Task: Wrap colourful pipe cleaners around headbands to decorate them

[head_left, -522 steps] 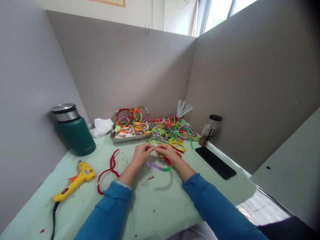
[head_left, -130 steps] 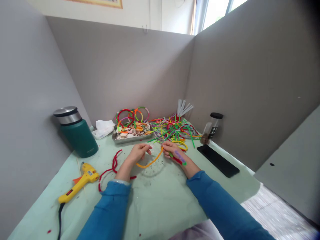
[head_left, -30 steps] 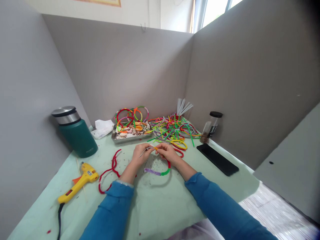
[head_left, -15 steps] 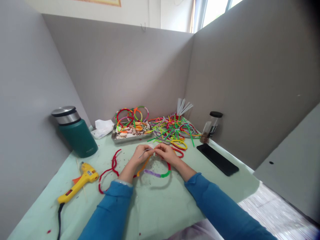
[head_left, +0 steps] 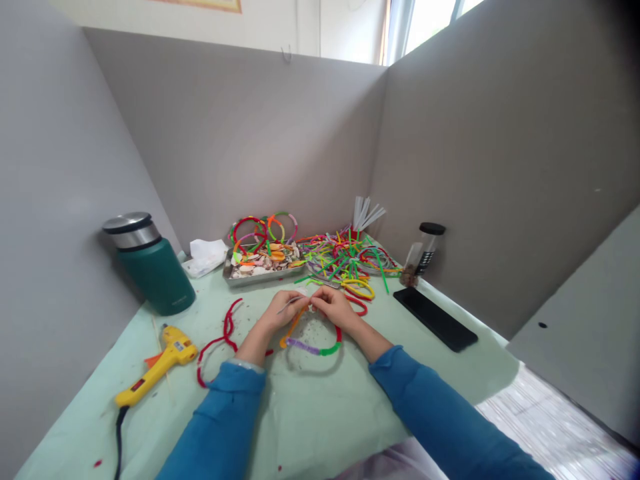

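Observation:
A ring of fuzzy pipe cleaners (head_left: 306,348), with orange, purple, green and red sections, hangs below my hands over the table. My left hand (head_left: 284,312) is closed in a pinch at the ring's upper end, where the orange part runs up to the fingers. A thin greyish strip (head_left: 287,305) sticks out of the same fingers to the left. Close beside it, my right hand (head_left: 336,310) pinches the top of the ring, with the red part coming down under the wrist. The fingertips nearly meet and hide the exact join.
Loose red pipe cleaners (head_left: 227,340) and a yellow glue gun (head_left: 163,363) lie left, near a green bottle (head_left: 155,270). Behind stand a metal tray (head_left: 265,275) of shells, finished rings (head_left: 249,233) and a pipe-cleaner heap (head_left: 345,253). A black phone (head_left: 435,319) and a jar (head_left: 423,257) are right.
The orange part of the ring has shifted right and up, its lower end now against the purple section. My hands stay almost in place, still pinching.

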Demonstrator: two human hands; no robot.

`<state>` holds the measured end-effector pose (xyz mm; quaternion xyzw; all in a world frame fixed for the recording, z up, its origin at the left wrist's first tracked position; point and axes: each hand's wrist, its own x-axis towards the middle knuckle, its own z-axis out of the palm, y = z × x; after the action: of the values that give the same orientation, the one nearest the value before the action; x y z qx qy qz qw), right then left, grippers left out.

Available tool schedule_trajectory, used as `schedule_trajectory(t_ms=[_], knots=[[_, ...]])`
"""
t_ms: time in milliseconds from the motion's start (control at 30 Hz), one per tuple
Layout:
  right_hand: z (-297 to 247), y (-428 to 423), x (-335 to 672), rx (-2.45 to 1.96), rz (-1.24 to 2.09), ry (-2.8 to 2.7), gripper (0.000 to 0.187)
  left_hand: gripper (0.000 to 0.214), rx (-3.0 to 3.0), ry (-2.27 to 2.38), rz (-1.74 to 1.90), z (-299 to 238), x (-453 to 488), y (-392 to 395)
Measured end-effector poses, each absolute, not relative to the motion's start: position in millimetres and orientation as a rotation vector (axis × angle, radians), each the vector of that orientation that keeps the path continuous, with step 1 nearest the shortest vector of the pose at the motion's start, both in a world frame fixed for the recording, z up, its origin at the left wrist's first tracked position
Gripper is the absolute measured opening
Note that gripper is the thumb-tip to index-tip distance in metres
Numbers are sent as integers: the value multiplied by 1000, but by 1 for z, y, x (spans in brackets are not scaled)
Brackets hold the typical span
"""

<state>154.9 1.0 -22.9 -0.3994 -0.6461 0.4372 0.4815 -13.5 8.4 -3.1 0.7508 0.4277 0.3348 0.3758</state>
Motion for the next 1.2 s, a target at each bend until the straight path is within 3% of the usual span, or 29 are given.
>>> schedule_trajectory(t_ms=[567, 933, 1200], knots=[[-14, 0, 161, -884, 1308, -1431, 21, 27, 1841, 995, 921, -1, -11, 6], [-19, 4, 169, -740, 1640, -1362, 19, 29, 1773, 895, 966, 4, -9, 5], [-14, 3, 173, -710, 1683, -1420, 19, 31, 1695, 829, 950, 5, -9, 6]])
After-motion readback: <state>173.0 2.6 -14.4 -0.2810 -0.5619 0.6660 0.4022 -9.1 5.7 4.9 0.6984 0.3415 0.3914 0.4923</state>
